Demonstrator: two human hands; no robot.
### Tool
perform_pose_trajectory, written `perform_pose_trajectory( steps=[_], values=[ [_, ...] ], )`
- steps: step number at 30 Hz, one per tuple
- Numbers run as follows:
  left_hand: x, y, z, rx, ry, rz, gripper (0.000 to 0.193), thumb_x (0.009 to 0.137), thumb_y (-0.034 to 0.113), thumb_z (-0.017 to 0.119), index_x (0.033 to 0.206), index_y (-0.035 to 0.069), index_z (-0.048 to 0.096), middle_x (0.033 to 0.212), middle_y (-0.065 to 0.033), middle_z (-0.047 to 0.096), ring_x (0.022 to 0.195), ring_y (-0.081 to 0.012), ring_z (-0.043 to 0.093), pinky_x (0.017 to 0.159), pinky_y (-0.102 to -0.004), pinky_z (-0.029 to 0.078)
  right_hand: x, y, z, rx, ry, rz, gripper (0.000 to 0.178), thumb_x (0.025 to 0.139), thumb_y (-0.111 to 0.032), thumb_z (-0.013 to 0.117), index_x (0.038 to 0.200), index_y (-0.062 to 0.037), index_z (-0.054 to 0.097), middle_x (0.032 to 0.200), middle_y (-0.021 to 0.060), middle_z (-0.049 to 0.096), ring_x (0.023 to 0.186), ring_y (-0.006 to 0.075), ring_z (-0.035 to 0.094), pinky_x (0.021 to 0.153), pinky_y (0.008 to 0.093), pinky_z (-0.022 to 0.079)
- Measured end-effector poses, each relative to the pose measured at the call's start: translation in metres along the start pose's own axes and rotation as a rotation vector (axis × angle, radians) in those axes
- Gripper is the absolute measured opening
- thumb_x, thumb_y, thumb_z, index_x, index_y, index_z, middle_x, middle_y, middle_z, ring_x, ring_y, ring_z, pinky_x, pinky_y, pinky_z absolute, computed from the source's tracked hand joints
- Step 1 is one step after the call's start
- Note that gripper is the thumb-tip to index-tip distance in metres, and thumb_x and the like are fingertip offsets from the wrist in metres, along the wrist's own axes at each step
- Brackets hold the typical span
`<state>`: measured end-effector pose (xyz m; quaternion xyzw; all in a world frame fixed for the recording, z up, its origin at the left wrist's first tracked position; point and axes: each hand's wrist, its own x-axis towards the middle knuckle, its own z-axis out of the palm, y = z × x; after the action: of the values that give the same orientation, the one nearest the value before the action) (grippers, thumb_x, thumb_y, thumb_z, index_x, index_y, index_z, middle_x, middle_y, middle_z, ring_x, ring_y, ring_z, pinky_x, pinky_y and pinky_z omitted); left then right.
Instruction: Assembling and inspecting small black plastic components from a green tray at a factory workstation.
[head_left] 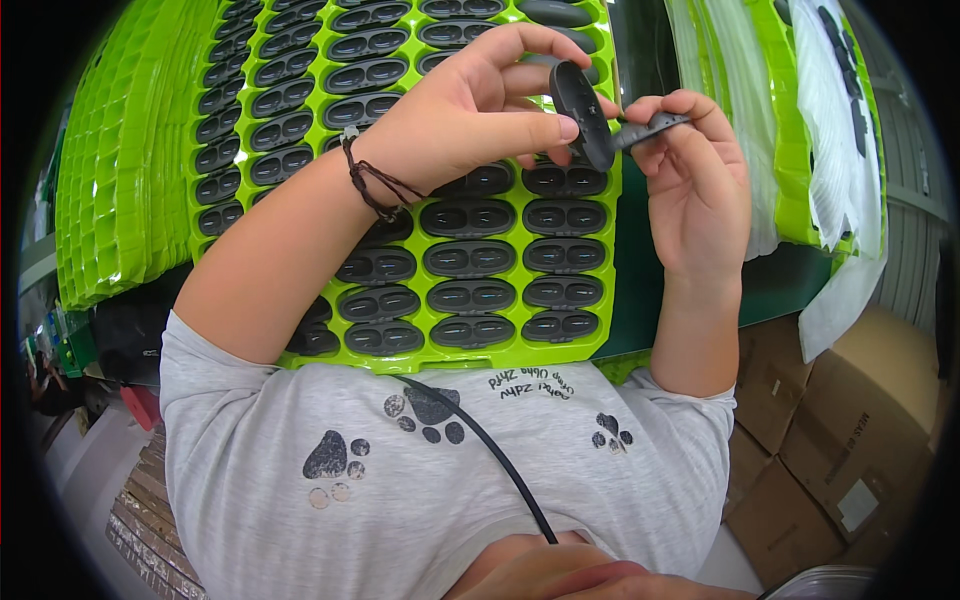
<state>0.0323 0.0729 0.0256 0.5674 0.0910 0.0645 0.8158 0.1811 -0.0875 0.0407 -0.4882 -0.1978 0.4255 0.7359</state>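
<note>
The green tray [470, 355], its rows filled with dark oval cases [470, 257], lies in front of the person and serves as the landmark here. Above its right edge, the left hand [462, 112] grips a dark oval shell [580, 112] between thumb and fingers, the shell tilted on its long side. Just beyond that same edge, the right hand [702, 185] pinches a small dark piece [650, 131] in its fingertips, one end of it at the shell's rim; whether the two touch, I cannot tell. Left of the tray stands a stack of green trays [115, 190]; to its right, past a strip of dark green bench [640, 290], are white sheets [835, 130] and, lower down, cardboard boxes [850, 430].
</note>
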Motion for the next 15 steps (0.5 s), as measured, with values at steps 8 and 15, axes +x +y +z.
perform_pose_trajectory(
  steps=[8, 15],
  values=[
    [0.007, -0.017, 0.005, -0.001, -0.001, 0.312, 0.04, 0.087, -0.005, 0.059, 0.12, 0.01, 0.042, 0.13, -0.0174, 0.055, 0.101, -0.0162, 0.061, 0.084, -0.029, 0.054, 0.001, 0.007, 0.002, -0.171, -0.068, 0.071, 0.017, 0.084, 0.003, 0.066, 0.097, -0.0012, 0.056, 0.085, 0.0058, 0.062, 0.071, 0.0085, 0.057, 0.061, 0.0191, 0.045],
    [0.004, -0.012, 0.001, 0.022, 0.001, 0.144, 0.023, 0.094, 0.003, 0.054, 0.116, 0.003, 0.049, 0.124, -0.0163, 0.059, 0.105, -0.0148, 0.059, 0.087, -0.029, 0.053, 0.011, 0.015, 0.0, -0.237, -0.137, 0.054, 0.028, 0.082, 0.001, 0.07, 0.102, -0.0036, 0.052, 0.089, 0.0017, 0.059, 0.075, 0.0062, 0.057, 0.059, 0.0191, 0.044]
  ],
)
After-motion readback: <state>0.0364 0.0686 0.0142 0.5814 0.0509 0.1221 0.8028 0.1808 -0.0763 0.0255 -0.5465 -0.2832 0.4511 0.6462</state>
